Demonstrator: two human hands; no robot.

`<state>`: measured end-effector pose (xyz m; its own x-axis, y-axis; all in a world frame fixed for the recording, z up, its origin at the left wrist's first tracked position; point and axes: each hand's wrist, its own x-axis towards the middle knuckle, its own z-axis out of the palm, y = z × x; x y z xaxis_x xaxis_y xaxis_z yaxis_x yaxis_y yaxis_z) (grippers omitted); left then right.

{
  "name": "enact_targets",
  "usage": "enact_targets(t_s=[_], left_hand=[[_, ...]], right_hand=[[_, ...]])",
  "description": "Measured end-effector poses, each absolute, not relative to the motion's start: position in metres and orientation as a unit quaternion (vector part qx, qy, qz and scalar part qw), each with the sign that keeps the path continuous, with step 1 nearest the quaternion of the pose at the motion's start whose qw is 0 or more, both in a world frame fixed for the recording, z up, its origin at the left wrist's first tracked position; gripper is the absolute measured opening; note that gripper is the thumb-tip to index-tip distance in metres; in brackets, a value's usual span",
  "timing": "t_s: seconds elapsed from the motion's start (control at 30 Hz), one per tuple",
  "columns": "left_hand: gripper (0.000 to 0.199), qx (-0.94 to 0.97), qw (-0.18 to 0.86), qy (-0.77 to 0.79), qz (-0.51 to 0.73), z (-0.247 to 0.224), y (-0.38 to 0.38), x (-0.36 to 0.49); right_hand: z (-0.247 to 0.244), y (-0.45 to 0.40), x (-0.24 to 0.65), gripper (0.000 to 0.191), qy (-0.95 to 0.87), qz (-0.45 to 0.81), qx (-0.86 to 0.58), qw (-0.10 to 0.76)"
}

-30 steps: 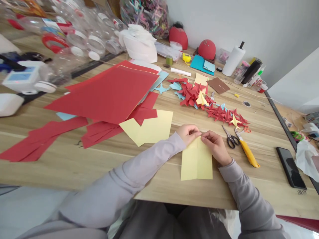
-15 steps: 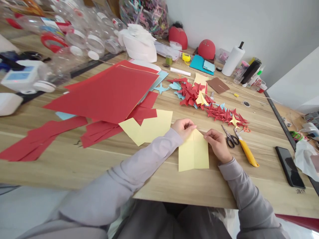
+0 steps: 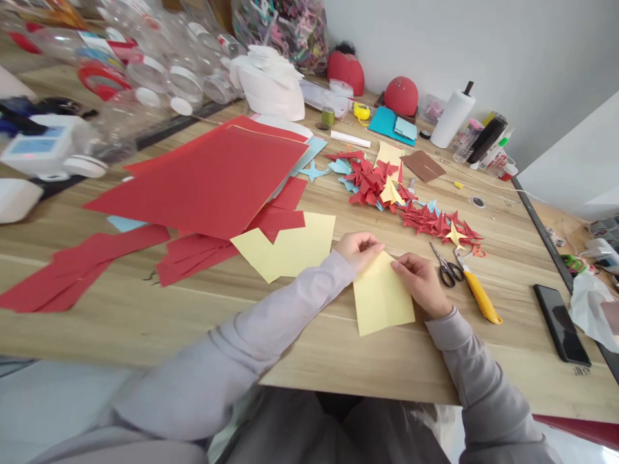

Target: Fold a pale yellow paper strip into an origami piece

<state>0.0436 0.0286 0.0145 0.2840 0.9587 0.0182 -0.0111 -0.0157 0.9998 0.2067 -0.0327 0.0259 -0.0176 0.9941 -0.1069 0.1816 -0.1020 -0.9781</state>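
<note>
A creased pale yellow sheet point(image 3: 384, 299) is held between my two hands above the wooden table, its top narrowing to a point. My left hand point(image 3: 356, 250) pinches its upper left edge with thumb and finger. At the upper right edge, the fingers of my right hand point(image 3: 420, 280) are closed on the same sheet. Left of my hands lies another yellow paper point(image 3: 307, 245) with a notch cut in it. Black-handled scissors point(image 3: 449, 270) and a yellow cutter point(image 3: 481, 296) lie just right of my right hand.
Large red sheets point(image 3: 207, 180) and red strips point(image 3: 87, 264) cover the left side. Folded red stars point(image 3: 372, 180) form a pile beyond my hands. A black phone point(image 3: 561, 325) lies at the right edge. Clear plastic bottles point(image 3: 145, 77) crowd the back left.
The yellow sheet has tilted, its lower end swinging a little to the right. My right hand's fingertips have shifted slightly left along its edge.
</note>
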Motion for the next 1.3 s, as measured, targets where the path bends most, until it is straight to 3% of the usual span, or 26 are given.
enact_targets(t_s=[0.43,0.93,1.3], left_hand=[[0.009,0.692,0.571,0.322,0.301,0.013,0.038,0.024],[0.021,0.572,0.647,0.367,0.346,0.026,0.036,0.030],[0.026,0.673,0.608,0.329,0.262,0.017,0.021,0.037]], right_hand=[[0.037,-0.034,0.215,0.033,-0.541,0.512,-0.568,0.350],[0.037,-0.036,0.218,0.028,-0.472,0.510,-0.565,0.446],[0.034,-0.036,0.213,0.030,-0.540,0.526,-0.528,0.392]])
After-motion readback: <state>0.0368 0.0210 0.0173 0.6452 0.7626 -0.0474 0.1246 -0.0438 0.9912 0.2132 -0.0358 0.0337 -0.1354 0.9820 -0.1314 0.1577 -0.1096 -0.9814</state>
